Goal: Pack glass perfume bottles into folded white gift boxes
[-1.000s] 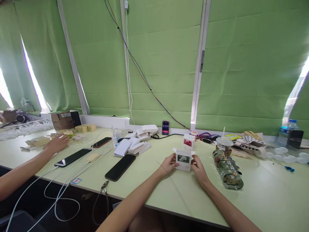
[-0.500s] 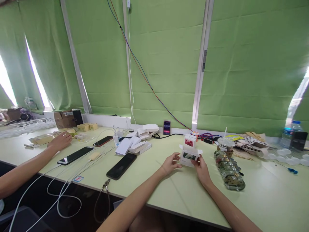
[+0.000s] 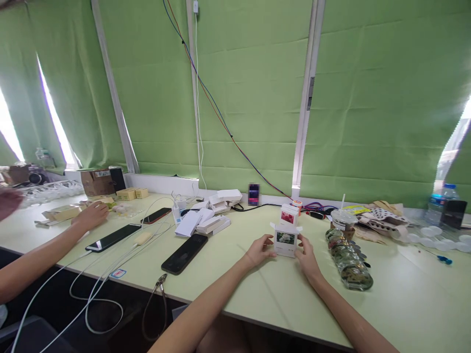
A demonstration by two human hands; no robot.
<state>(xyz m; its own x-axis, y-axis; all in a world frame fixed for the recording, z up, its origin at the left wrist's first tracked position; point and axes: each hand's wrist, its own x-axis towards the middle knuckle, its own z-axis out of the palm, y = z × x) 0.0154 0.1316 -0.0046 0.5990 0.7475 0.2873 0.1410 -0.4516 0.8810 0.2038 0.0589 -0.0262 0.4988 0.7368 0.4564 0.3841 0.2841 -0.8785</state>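
A small white carton (image 3: 284, 249) with a white-flower picture on its front stands upright between my hands, its top flaps spread open. My left hand (image 3: 260, 251) has its fingers curled against the carton's left edge. On the opposite edge, the fingers and thumb of my right hand (image 3: 306, 257) hold the carton. Right behind it stands another white box (image 3: 289, 215) with a pink-red flower picture. To the right of my right hand lies a row of clear round containers (image 3: 349, 260) with dark, greenish contents. What is inside the carton cannot be seen.
Flat white boxes (image 3: 196, 220) lie piled at centre left, near a black phone (image 3: 184, 253). A lidded cup with a straw (image 3: 343, 220) stands behind the row. White cables (image 3: 88, 294) hang over the table edge. At left, another person's hand (image 3: 94, 214) rests near yellowish boxes.
The carton has turned more upright, and its picture shows fully. My right thumb has moved off the front to the right edge. A blurred hand has appeared at far left.
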